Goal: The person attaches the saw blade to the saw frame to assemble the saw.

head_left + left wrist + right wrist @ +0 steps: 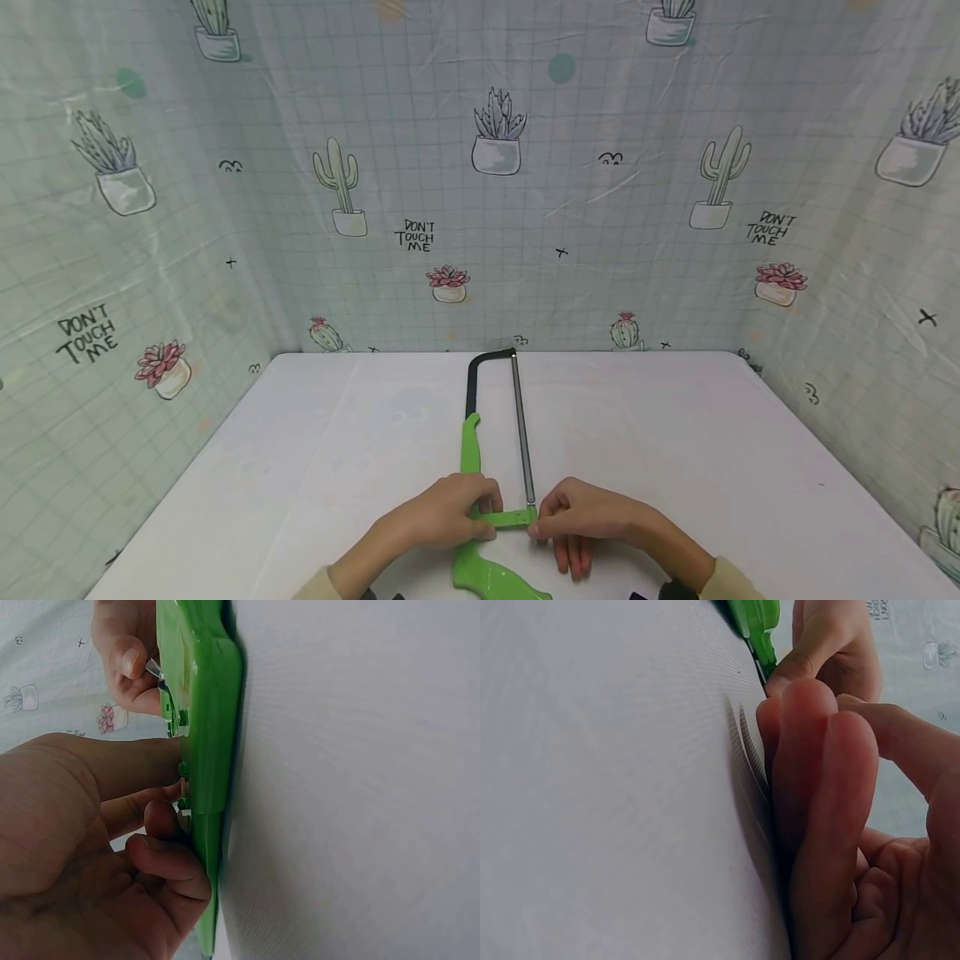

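A hacksaw (470,446) lies on the white table, its bowed black frame (472,379) pointing away from me and its green handle (495,580) toward me. The grey blade (523,442) runs along its right side to a short green arm (510,518). My left hand (456,510) grips the green body where that arm joins it. At the arm's outer end, the thumb and index finger of my right hand (588,510) pinch the blade's near fitting. A bit of silvery metal (154,669) shows by the right thumb in the left wrist view; its shape is mostly hidden.
The white table (637,417) extends on both sides of the hacksaw. A curtain (525,217) printed with potted cacti stands behind it and along both sides. The saw's far end comes close to the table's back edge.
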Demonstrator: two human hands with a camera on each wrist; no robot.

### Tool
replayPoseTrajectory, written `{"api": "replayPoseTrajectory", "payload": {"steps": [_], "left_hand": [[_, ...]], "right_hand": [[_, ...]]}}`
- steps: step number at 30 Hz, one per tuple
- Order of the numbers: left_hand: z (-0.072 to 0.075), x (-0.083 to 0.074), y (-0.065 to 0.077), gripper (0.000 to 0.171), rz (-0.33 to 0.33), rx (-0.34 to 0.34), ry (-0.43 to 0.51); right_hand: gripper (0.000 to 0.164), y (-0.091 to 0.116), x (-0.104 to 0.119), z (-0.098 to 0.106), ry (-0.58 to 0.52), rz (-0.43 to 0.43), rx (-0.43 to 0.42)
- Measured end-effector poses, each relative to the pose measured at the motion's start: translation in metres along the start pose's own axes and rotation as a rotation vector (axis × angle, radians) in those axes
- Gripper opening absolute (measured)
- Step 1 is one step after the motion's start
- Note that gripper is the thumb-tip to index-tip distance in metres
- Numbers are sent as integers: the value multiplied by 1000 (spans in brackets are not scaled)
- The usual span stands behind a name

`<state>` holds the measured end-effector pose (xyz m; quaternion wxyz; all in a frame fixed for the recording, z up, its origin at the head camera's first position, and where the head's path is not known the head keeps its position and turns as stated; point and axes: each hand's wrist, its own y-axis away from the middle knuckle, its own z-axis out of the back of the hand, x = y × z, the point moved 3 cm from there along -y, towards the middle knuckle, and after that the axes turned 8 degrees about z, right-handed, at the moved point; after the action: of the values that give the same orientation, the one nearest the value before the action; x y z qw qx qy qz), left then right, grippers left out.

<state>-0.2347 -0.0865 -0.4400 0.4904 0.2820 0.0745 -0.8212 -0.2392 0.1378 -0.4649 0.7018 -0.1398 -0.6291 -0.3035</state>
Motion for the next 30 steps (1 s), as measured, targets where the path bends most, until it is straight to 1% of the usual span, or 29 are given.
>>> {"api": "replayPoseTrajectory", "payload": {"steps": [7, 15, 20, 30], "left_hand": [[-2, -1, 0, 17, -11, -13, -13], [-4, -3, 2, 16, -15, -20, -17], [-4, -3, 1, 16, -14, -19, -18], [-4, -3, 1, 16, -19, -21, -19]], "right_hand": [[28, 3, -1, 0, 12, 12, -2], [27, 5, -2, 0, 20, 4, 7], [27, 5, -1, 0, 19, 11, 18], [30, 3, -4, 2, 16, 18, 14]]}}
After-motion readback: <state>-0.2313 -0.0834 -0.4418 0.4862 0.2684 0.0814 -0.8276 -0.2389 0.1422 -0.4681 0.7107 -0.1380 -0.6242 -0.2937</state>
